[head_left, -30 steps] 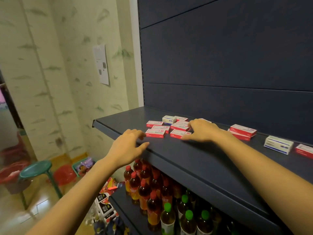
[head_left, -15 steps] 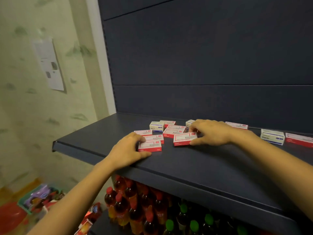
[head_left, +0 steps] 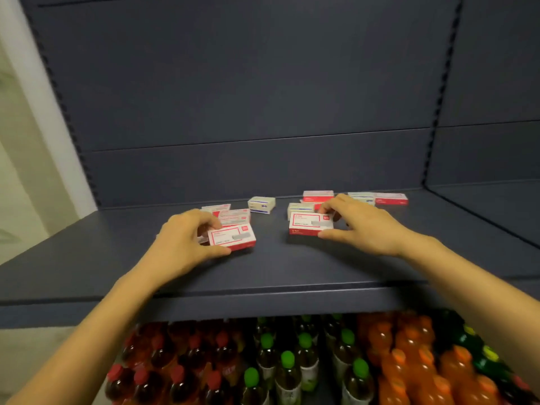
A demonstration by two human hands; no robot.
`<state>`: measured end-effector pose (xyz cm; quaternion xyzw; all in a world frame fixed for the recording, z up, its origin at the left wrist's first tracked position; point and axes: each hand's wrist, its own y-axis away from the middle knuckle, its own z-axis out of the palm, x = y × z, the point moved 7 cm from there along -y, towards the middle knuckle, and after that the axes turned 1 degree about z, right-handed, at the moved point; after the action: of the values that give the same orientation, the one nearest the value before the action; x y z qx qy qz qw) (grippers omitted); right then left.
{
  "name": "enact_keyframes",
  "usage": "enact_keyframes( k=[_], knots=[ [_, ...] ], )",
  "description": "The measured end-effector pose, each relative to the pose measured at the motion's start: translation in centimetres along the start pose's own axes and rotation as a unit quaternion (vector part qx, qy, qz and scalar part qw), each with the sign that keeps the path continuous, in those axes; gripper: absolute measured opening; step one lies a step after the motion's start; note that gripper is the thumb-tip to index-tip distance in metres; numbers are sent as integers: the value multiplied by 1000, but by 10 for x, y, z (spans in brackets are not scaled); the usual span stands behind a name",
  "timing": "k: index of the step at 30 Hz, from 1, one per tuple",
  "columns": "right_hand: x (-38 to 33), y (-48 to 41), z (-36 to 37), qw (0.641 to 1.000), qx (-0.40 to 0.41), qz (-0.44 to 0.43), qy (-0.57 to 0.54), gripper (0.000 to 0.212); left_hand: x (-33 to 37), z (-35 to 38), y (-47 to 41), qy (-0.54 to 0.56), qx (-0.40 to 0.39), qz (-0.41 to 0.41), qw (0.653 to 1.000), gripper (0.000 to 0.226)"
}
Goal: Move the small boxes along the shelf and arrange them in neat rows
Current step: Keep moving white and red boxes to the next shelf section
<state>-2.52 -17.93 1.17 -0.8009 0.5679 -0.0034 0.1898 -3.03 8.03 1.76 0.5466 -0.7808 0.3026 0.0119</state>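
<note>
Head view, one dark blue shelf (head_left: 263, 270) with small boxes on it, a person's two bare arms reaching in from below.

- Left hand (head_left: 181, 244): fingers curled round the left box (head_left: 232, 236), thumb on its near edge, fingers over its far side. The box is red and white, label up, near the middle of the shelf and left of centre. Whether it is lifted clear of the shelf cannot be told.
- Right hand (head_left: 365, 226): holds the right box (head_left: 309, 223), thumb at the near right corner, fingertips on the far edge. Same red and white kind, label up, well apart from the left box, with bare shelf between them.
- Small pile of red boxes (head_left: 233, 214): just behind the left box, overlapping and askew.
- White box (head_left: 261, 204): further back, between the two hands, standing alone.
- Pale box (head_left: 299, 207): just behind the right box, partly hidden by it.
- Back red box (head_left: 318, 195): near the back panel (head_left: 248, 97), behind the right hand's fingers.
- White-and-blue box (head_left: 361, 196) and end red box (head_left: 391, 198): side by side at the rear right, touching or nearly so.
- Lower level: red-capped bottles (head_left: 175, 375) at left, green-capped bottles (head_left: 287, 361) in the middle, orange bottles (head_left: 409, 361) at right, standing packed together.
- Pale wall (head_left: 17, 171): at the left edge, blurred.
</note>
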Motion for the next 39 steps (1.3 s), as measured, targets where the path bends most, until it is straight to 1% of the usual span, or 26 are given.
enact_keyframes(
  k=[5, 11, 16, 21, 24, 27, 30, 39],
  knots=[
    [48, 48, -29, 997, 22, 68, 15, 44, 72, 30, -22, 64, -7, 77, 995, 39],
    [117, 110, -72, 989, 46, 135, 35, 45, 167, 75, -36, 122, -48, 147, 980, 38],
    [183, 179, -114, 982, 55, 172, 53, 39, 267, 114, -42, 159, -65, 184, 968, 36],
    [253, 251, -160, 974, 75, 207, 48, 38, 373, 154, -38, 193, -78, 224, 952, 33],
    [291, 290, -178, 970, 80, 222, 54, 38, 425, 180, -32, 203, -85, 235, 947, 34],
    [327, 324, -193, 965, 72, 242, 71, 43, 468, 204, -25, 222, -88, 240, 941, 34],
    [358, 351, -208, 962, 71, 253, 81, 43, 510, 223, -25, 231, -98, 248, 936, 36],
    [447, 410, -240, 947, 91, 298, 81, 40, 626, 277, -52, 196, -101, 302, 928, 43]
  ],
)
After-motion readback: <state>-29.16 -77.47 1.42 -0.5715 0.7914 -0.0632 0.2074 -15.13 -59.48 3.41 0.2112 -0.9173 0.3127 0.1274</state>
